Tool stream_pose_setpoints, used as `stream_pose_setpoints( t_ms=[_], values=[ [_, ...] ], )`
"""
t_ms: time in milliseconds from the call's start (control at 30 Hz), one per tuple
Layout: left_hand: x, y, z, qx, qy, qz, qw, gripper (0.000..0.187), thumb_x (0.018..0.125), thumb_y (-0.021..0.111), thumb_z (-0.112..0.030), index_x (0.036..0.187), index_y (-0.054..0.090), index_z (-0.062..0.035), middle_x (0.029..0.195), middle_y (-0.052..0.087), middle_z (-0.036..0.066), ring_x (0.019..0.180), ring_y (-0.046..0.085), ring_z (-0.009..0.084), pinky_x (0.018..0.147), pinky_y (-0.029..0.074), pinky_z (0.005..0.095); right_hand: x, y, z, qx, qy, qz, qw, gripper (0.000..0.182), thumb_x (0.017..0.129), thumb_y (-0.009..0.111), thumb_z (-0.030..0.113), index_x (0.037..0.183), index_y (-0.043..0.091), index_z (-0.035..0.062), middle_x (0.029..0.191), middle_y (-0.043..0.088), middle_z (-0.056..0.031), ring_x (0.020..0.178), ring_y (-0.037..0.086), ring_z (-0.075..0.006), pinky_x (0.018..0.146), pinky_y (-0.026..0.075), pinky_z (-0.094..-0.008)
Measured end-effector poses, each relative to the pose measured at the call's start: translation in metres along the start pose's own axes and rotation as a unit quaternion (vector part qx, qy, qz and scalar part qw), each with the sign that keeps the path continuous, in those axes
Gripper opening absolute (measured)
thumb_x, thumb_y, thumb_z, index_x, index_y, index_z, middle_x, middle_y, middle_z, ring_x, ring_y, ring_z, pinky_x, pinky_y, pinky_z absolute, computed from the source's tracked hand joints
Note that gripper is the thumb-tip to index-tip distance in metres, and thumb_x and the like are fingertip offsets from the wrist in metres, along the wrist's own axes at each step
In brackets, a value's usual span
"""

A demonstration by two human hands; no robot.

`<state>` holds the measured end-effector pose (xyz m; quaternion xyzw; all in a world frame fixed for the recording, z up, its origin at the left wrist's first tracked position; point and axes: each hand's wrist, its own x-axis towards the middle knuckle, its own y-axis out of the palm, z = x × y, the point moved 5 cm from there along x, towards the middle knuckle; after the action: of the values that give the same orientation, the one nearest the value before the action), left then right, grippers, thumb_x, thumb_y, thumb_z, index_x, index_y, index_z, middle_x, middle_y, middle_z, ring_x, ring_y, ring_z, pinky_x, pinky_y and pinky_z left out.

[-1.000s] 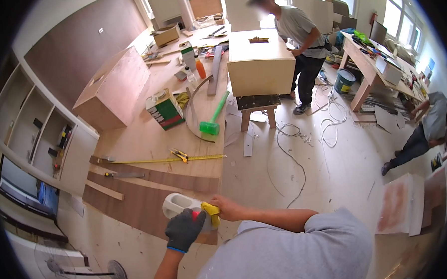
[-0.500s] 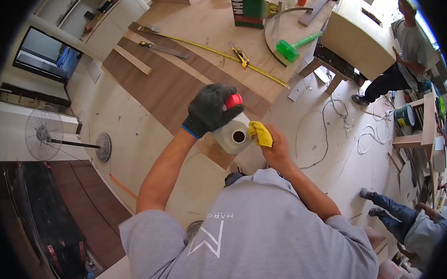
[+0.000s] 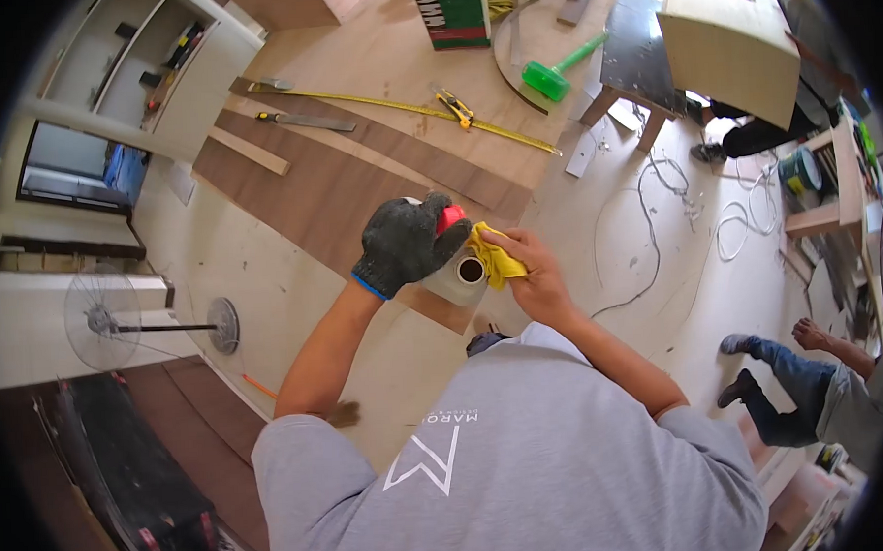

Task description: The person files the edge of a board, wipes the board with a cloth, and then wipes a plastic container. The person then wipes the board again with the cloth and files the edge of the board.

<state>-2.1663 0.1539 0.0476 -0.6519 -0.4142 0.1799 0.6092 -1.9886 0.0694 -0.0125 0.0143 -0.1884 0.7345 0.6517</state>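
My left hand wears a dark grey work glove and is closed around a red cap. Right below it, a translucent white jug stands with its round mouth uncovered. In the fingers of my bare right hand is a bunched yellow cloth, which reaches to the gloved fingertips and the side of the jug's mouth. The glove hides part of the jug.
Ahead, a wooden worktop carries brown boards, a tape measure, a utility knife, a handsaw and a green mallet. A pale wooden box is at right. Cables cross the floor; a fan stands left.
My right hand has brought the yellow cloth in against the gloved fingers beside the jug's mouth. The view has shifted, and a person at the lower right has changed leg position.
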Motion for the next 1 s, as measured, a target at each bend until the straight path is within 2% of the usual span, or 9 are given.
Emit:
stream_pose_setpoints(
  t_ms=[200,300,400,500,600,700,800,900,1000],
  values=[
    [0.015,-0.008,-0.008,0.095,-0.064,0.056,0.992,0.037,0.093,0.066,-0.047,0.091,0.066,-0.0101,0.059,0.064,0.014,0.055,0.066,0.0376,0.054,0.051,0.0495,-0.014,0.009,-0.017,-0.08,0.042,0.038,0.995,0.055,0.091,0.065,-0.007,0.144,0.057,0.0062,0.13,0.057,-0.0131,0.112,0.061,-0.0248,0.096,0.051,-0.0339],
    [0.023,-0.002,-0.017,0.138,-0.077,0.056,0.986,0.041,0.094,0.063,-0.05,0.089,0.065,-0.0096,0.058,0.064,0.014,0.054,0.065,0.0372,0.055,0.052,0.0498,-0.021,0.005,-0.041,0.146,0.286,0.056,0.945,0.048,0.093,0.068,-0.001,0.14,0.06,0.0057,0.129,0.056,-0.0113,0.109,0.062,-0.0209,0.088,0.054,-0.0321],
    [0.031,0.005,-0.027,0.132,-0.101,0.086,0.982,0.043,0.094,0.061,-0.053,0.089,0.064,-0.0098,0.058,0.064,0.015,0.054,0.066,0.0369,0.056,0.052,0.0501,-0.021,-0.007,-0.051,0.112,0.139,-0.045,0.983,0.039,0.096,0.068,0.003,0.135,0.064,0.0042,0.123,0.06,-0.0096,0.107,0.062,-0.0161,0.084,0.056,-0.0295],
    [0.036,0.004,-0.038,0.14,-0.084,0.043,0.986,0.041,0.093,0.064,-0.048,0.081,0.059,-0.0086,0.052,0.061,0.014,0.046,0.063,0.0331,0.05,0.049,0.0459,-0.016,-0.021,-0.046,0.151,0.095,-0.094,0.979,0.033,0.096,0.068,0.004,0.129,0.067,0.003,0.128,0.062,-0.0094,0.111,0.061,-0.0142,0.087,0.055,-0.029],
    [0.04,0.014,-0.049,0.14,-0.11,0.068,0.982,0.042,0.095,0.06,-0.05,0.085,0.06,-0.0094,0.055,0.063,0.015,0.052,0.066,0.0355,0.053,0.052,0.0479,-0.015,-0.024,-0.04,0.119,0.193,-0.036,0.973,0.035,0.097,0.064,0.002,0.131,0.065,0.0035,0.136,0.06,-0.0103,0.115,0.06,-0.0133,0.092,0.053,-0.0296],
    [0.042,0.021,-0.055,0.169,-0.123,0.076,0.975,0.042,0.095,0.06,-0.049,0.084,0.059,-0.0079,0.053,0.062,0.014,0.05,0.065,0.0345,0.05,0.051,0.0472,-0.026,-0.03,-0.041,0.074,0.155,-0.013,0.985,0.038,0.095,0.062,0.003,0.133,0.063,0.0068,0.147,0.054,-0.019,0.125,0.06,-0.0294,0.101,0.049,-0.0341],
    [0.042,0.023,-0.055,0.163,-0.123,0.06,0.977,0.044,0.095,0.06,-0.049,0.084,0.059,-0.0069,0.052,0.061,0.013,0.047,0.064,0.0338,0.05,0.051,0.0471,-0.024,-0.034,-0.038,-0.003,0.126,0.006,0.992,0.042,0.095,0.058,0.0,0.137,0.058,0.0045,0.14,0.058,-0.0176,0.123,0.06,-0.033,0.104,0.046,-0.0358],
    [0.042,0.021,-0.056,0.15,-0.111,0.037,0.982,0.044,0.095,0.06,-0.049,0.084,0.059,-0.0068,0.052,0.061,0.013,0.048,0.065,0.0331,0.05,0.051,0.0472,-0.022,-0.034,-0.033,0.073,0.319,0.077,0.942,0.043,0.094,0.057,-0.002,0.136,0.057,0.0032,0.131,0.061,-0.0175,0.122,0.057,-0.0358,0.106,0.044,-0.0379],
    [0.042,0.023,-0.062,0.141,-0.128,0.038,0.981,0.042,0.094,0.061,-0.048,0.084,0.059,-0.0069,0.054,0.062,0.014,0.05,0.066,0.0328,0.05,0.051,0.0471,-0.024,-0.029,-0.045,0.032,0.141,-0.017,0.989,0.043,0.093,0.055,-0.004,0.135,0.059,0.0046,0.122,0.062,-0.0129,0.112,0.06,-0.0244,0.1,0.046,-0.033]
  ],
)
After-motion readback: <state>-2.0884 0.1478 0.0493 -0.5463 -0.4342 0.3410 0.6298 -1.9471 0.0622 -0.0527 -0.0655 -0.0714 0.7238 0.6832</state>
